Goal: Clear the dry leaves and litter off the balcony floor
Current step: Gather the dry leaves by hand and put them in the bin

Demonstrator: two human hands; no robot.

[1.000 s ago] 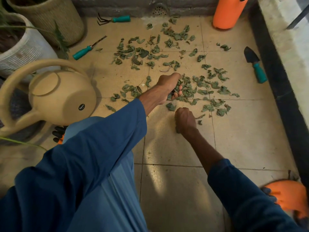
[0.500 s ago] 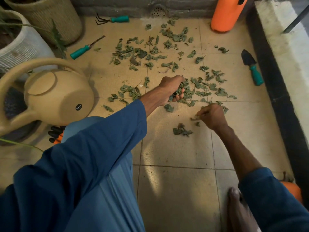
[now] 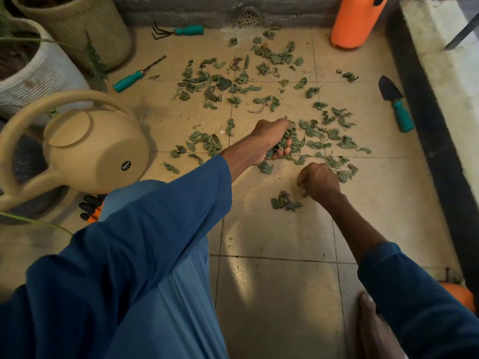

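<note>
Dry green leaves [image 3: 233,81] lie scattered over the beige balcony tiles [image 3: 272,294], thickest at the middle and far side. My left hand [image 3: 272,137] reaches out over them and grips a bunch of leaves, palm down. My right hand [image 3: 320,181] is curled into a fist just right of and beyond a small heap of leaves [image 3: 285,202]. A scrap of leaf shows under its fingers, and the rest of what it holds is hidden.
A tan watering can [image 3: 96,151] lies at the left, with black and orange gloves [image 3: 90,206] beside it and two woven pots [image 3: 77,27] behind. A hand rake [image 3: 178,31], a weeder [image 3: 134,76] and a trowel [image 3: 396,107] ring the leaves. An orange can [image 3: 355,19] stands far right beside a black kerb [image 3: 440,151].
My right hand went out to the leaves on the right, pinched some and has drawn back toward the small heap. My left hand stays in place with its bunch.
</note>
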